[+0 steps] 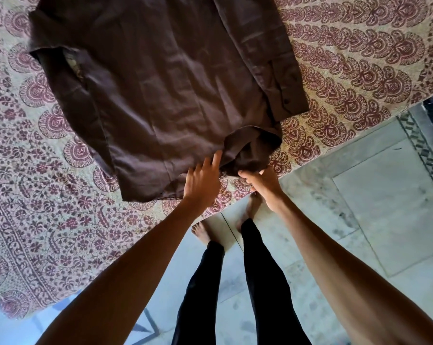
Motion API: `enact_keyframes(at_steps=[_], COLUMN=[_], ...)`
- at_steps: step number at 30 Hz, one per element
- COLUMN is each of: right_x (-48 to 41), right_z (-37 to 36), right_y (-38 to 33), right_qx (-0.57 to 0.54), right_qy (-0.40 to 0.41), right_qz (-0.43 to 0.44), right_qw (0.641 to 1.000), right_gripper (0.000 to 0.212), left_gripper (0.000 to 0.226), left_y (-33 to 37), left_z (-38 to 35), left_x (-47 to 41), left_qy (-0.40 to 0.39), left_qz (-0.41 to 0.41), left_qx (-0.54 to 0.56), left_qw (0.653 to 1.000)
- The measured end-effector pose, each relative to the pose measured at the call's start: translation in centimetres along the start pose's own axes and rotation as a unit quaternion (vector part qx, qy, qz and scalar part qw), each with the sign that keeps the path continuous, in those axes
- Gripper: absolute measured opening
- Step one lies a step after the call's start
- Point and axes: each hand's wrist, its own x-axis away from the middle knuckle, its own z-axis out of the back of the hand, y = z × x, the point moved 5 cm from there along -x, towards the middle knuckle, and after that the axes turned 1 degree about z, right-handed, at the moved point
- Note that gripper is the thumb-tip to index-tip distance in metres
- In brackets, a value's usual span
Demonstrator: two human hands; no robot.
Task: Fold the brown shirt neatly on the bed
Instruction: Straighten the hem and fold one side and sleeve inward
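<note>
The brown shirt [160,90] lies spread flat on the bed, its hem towards me. One long sleeve [280,66] runs down its right side, and the other sleeve [68,95] lies along the left. The near right corner of the hem [250,150] is bunched and lifted. My right hand [262,184] grips that bunched corner from below, at the bed's edge. My left hand [204,178] rests on the hem just left of the bunch, fingers straight and spread.
The bed wears a cream cover [359,58] printed with maroon paisley and flowers; its edge runs diagonally in front of me. I stand barefoot in black trousers [260,282] on a pale tiled floor [372,207] right of the bed.
</note>
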Motion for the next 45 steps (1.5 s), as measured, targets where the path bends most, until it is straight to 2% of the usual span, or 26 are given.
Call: enact_keyframes(at_steps=[3,5,9,12,16,19,21,25,26,29,31,33,34,37,39,41,45], right_x=[0.6,0.9,1.2,1.4,1.7,1.7,1.6,0.7,0.5,-0.1,-0.5,-0.8,-1.1,-2.1,-3.1,-4.2,-5.5], right_z=[-0.7,-1.2,-2.3,-3.4,-4.1,-4.0,-3.6,-2.6,-2.4,-1.5,0.0,2.0,2.8,5.4,6.9,7.9,7.1], right_y=[0.3,0.7,1.3,1.5,1.7,1.7,1.8,2.1,2.1,1.9,1.2,0.2,-0.4,-2.6,-4.3,-5.4,-7.3], right_qx=[-0.072,-0.089,-0.058,-0.037,-0.020,-0.027,-0.012,-0.003,-0.007,-0.016,0.055,0.148,0.159,0.131,0.116,0.165,0.320], right_qy=[-0.035,-0.033,-0.027,-0.047,-0.021,-0.006,-0.003,0.012,0.021,0.037,0.076,0.132,0.153,0.219,0.241,0.231,0.176], right_qz=[-0.032,-0.051,-0.060,-0.067,-0.080,-0.074,-0.074,-0.056,-0.055,-0.056,-0.044,-0.033,-0.028,-0.013,0.031,0.057,0.133], right_qw=[0.996,0.994,0.996,0.996,0.996,0.997,0.997,0.998,0.998,0.998,0.995,0.980,0.975,0.967,0.963,0.957,0.921], right_gripper=[0.004,0.008,0.025,0.016,0.015,0.007,0.006,0.015,0.015,0.020,0.031,0.041,0.042,0.060,0.049,0.041,0.058], left_gripper=[0.057,0.053,0.040,0.028,0.025,0.021,0.022,0.057,0.060,0.046,0.044,0.034,0.029,0.048,0.040,0.030,0.035], left_y=[-0.6,-1.5,-3.4,-4.0,-3.8,-3.7,-3.8,-3.1,-2.8,-1.9,-1.4,-1.0,-0.8,-0.4,-0.4,-0.4,0.6], left_z=[0.8,0.5,0.2,-0.3,-0.9,-1.5,-1.7,-1.6,-1.6,-2.3,-2.8,-2.7,-2.5,-0.8,0.0,0.7,1.2], left_x=[0.2,0.3,-0.3,-1.1,-1.4,-1.4,-1.4,-0.8,-0.7,-0.5,-0.5,-0.6,-0.8,-2.9,-4.7,-6.4,-8.7], left_qy=[-0.005,-0.024,-0.049,-0.112,-0.150,-0.159,-0.146,-0.144,-0.147,-0.178,-0.240,-0.302,-0.307,-0.192,-0.116,-0.082,-0.091], left_qz=[0.022,0.040,0.049,0.038,0.019,0.026,0.043,0.018,0.005,-0.040,-0.077,-0.091,-0.085,-0.056,-0.014,0.022,0.001], left_qx=[0.099,0.163,0.220,0.250,0.308,0.331,0.328,0.245,0.223,0.192,0.194,0.201,0.206,0.236,0.270,0.283,0.263], left_qw=[0.995,0.985,0.973,0.961,0.939,0.930,0.932,0.959,0.964,0.964,0.948,0.927,0.925,0.951,0.956,0.955,0.961])
